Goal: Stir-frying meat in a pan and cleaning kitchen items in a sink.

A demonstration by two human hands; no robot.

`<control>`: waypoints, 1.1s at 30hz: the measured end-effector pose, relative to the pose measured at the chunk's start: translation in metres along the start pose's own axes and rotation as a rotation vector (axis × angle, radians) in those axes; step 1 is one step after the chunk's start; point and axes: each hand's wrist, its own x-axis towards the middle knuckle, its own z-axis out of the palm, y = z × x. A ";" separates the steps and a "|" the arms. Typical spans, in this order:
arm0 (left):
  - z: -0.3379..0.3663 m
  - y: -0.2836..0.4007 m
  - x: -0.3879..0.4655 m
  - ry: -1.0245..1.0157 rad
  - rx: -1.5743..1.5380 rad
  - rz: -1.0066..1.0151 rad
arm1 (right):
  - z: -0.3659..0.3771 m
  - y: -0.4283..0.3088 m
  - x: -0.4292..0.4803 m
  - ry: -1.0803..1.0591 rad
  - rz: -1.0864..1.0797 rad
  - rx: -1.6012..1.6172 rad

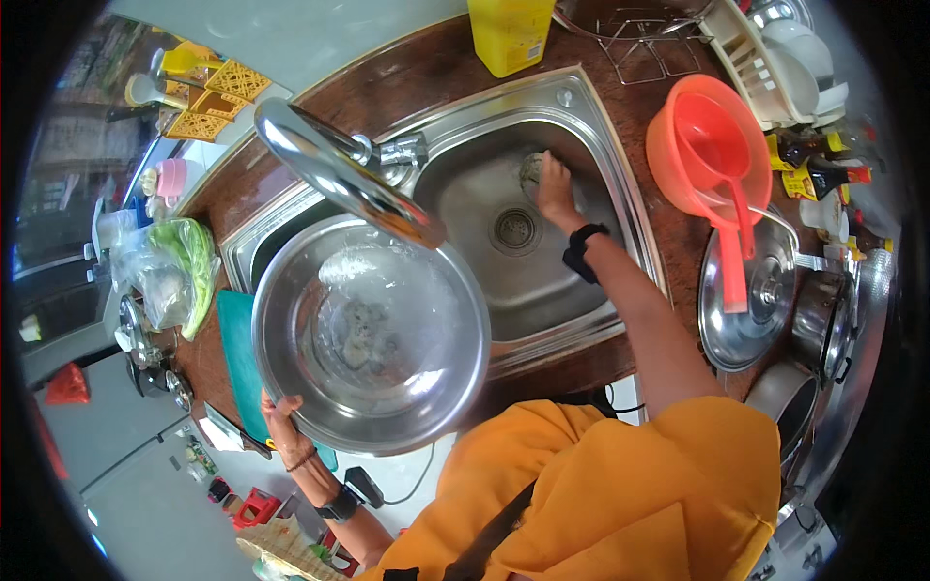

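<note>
My left hand (285,428) grips the near-left rim of a large stainless steel basin (450,341), with the thumb over the edge. The basin is tilted above the left part of the double sink and the counter's front edge. Some cloudy greyish liquid or residue shows at its bottom. In the right bowl of the stainless steel sink (465,181), my right hand (556,190) is closed on a round mottled grey-green pad (532,168) near the far wall. Its exact material is unclear. The drain strainer (516,231) lies left of that hand. A chrome faucet (341,171) arches over the basin.
A green cutting board (236,348) lies partly under the basin. Bagged leafy greens (196,269) rest at the left. Right of the sink are a coral plastic tub (665,152) with a red dipper (708,138) and a pot lid (763,290). A yellow container (508,36) stands behind.
</note>
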 end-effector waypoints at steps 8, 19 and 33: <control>-0.011 -0.010 -0.005 0.080 -0.074 -0.055 | 0.090 -0.076 -0.033 -0.169 -0.338 -0.024; -0.017 -0.014 -0.005 0.125 -0.093 -0.110 | 0.001 -0.061 -0.092 -1.015 -1.228 -0.308; -0.031 -0.029 -0.007 0.179 -0.063 -0.115 | -0.004 -0.042 -0.004 -0.543 -0.537 -0.582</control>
